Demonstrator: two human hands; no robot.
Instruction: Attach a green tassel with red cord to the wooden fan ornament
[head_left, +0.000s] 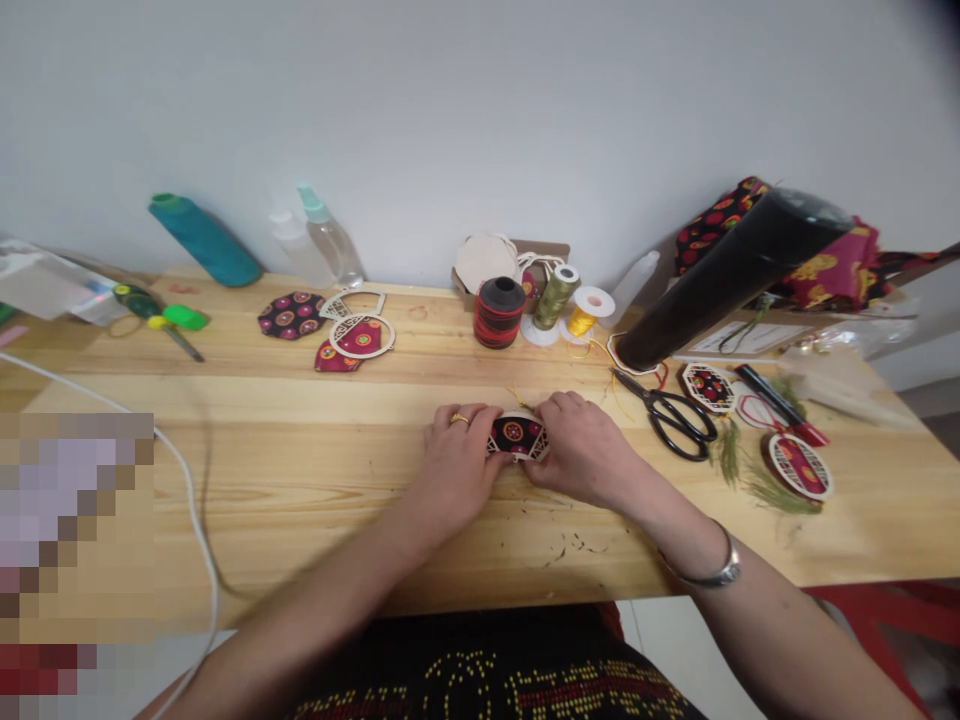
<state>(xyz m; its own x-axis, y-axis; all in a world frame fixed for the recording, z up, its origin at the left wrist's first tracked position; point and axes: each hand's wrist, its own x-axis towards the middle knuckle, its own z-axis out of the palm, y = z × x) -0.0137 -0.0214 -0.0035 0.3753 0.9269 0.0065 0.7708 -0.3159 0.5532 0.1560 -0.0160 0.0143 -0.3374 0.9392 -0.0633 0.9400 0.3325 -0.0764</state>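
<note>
Between my two hands is a small fan-shaped ornament (pixel 514 432), dark patterned fabric set in a pale cut-out frame. My left hand (pixel 463 455) grips its left end, thumb below and fingers above. At the right end, my right hand (pixel 577 448) is closed on it in the same way. A bit of yellow cord (pixel 519 398) sticks up from its top edge. My fingers cover both ends of the piece. Black-handled scissors (pixel 679 420) lie to the right of my right hand.
Behind my hands stand a red-and-black thread spool (pixel 498 312), a green spool (pixel 555 300) and a yellow spool (pixel 589 312). A black tube (pixel 712 285) leans at the right, near finished ornaments (pixel 799 466). Fabric and frame pieces (pixel 352 345) lie back left. A white cable (pixel 191 490) crosses the left side.
</note>
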